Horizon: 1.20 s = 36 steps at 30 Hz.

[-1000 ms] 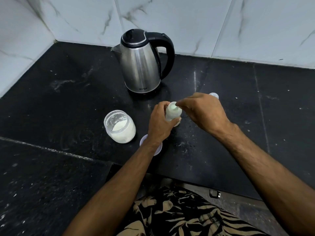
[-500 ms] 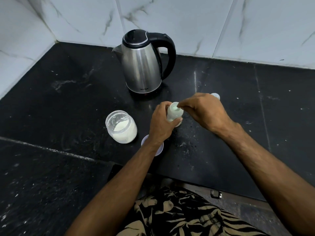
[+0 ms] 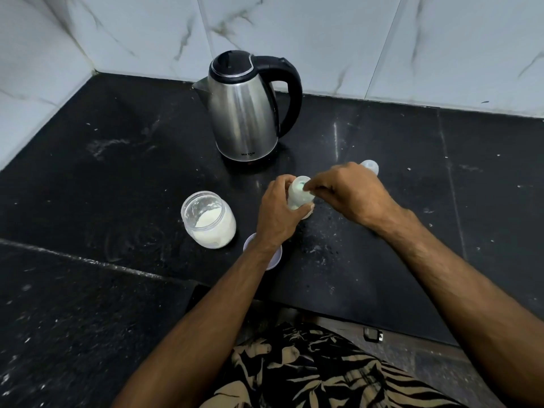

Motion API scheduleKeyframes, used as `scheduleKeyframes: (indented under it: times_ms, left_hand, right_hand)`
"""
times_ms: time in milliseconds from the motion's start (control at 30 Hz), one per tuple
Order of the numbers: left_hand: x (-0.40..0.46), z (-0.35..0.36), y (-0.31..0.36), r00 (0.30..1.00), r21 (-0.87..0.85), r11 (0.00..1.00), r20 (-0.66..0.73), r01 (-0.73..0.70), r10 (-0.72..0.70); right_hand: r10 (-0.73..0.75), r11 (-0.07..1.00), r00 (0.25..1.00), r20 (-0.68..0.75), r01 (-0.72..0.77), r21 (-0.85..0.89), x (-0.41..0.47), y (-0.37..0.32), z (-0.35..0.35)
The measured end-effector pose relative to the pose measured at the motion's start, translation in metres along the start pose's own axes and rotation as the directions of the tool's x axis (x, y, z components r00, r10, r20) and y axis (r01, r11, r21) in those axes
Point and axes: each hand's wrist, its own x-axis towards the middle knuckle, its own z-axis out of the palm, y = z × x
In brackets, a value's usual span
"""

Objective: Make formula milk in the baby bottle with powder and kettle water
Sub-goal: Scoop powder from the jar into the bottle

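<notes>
Black stone counter [image 3: 368, 260] runs into a corner of white marble-veined tiles [image 3: 309, 39], and you stand at its near edge with everything within easy reach; your left hand [image 3: 278, 214] wraps the baby bottle [image 3: 298, 195] around its body, fingers and thumb curled, which by my reading keeps so light and narrow a thing upright while you work at its mouth; your right hand [image 3: 350, 191] comes in from the right with fingertips pinched at the rim, apparently holding something small over the opening, though what it is I cannot tell, perhaps a scoop of powder; the bottle stands on the counter between your hands, just in front of the kettle [image 3: 244, 113]; the kettle sits behind with its handle turned to your right and its spout to the left, so your right hand could take it without crossing over; the powder jar [image 3: 209, 220] stands open just left of your left wrist, near enough for short trips but also near enough to knock with that forearm; a round lid [image 3: 275, 257] lies partly under your left wrist, and a small pale cap [image 3: 370, 166] rests beyond your right knuckles; open counter lies to the far left and far right, so you have room to swing the kettle round on the right side; mind the front edge of the counter, which runs close beneath your forearms
</notes>
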Motion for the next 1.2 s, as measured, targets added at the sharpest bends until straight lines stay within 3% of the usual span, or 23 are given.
scheduleKeyframes:
  times_ms: [67, 167, 267, 367, 700, 967, 1200]
  left_hand:
    - [0.000, 0.000, -0.001, 1.000, 0.003, 1.000, 0.003, 0.001, -0.001]
    - [-0.001, 0.000, -0.001, 1.000, 0.015, 1.000, -0.007, -0.013, 0.013]
    - [0.000, 0.001, -0.002, 1.000, 0.017, 1.000, -0.015, -0.017, 0.017]
    - [-0.001, 0.002, -0.003, 0.999, 0.011, 1.000, -0.024, -0.020, 0.021]
    - [-0.012, -0.002, -0.020, 0.999, 0.040, 0.999, 0.039, 0.014, -0.016]
    - [-0.047, -0.033, -0.036, 0.999, 0.122, 0.992, -0.034, -0.012, 0.016]
    - [-0.072, -0.049, -0.042, 1.000, 0.106, 0.994, -0.026, -0.007, 0.009]
  right_hand:
    - [0.011, 1.000, 1.000, -0.003, -0.011, 0.021, 0.000, 0.004, 0.004]
    - [0.025, 0.988, 0.983, -0.182, 0.003, 0.154, -0.002, 0.005, 0.003]
    - [0.144, 0.948, 0.959, -0.243, -0.063, 0.313, -0.004, 0.010, 0.002]
    - [0.291, 0.868, 0.924, -0.247, -0.146, 0.475, -0.003, 0.018, 0.000]
    - [0.504, 0.618, 0.834, -0.226, -0.165, 0.769, -0.005, 0.028, 0.004]
    - [0.432, 0.503, 0.894, -0.117, -0.131, 0.854, 0.015, -0.003, 0.023]
    - [0.288, 0.512, 0.955, -0.073, -0.090, 0.854, 0.050, -0.052, 0.051]
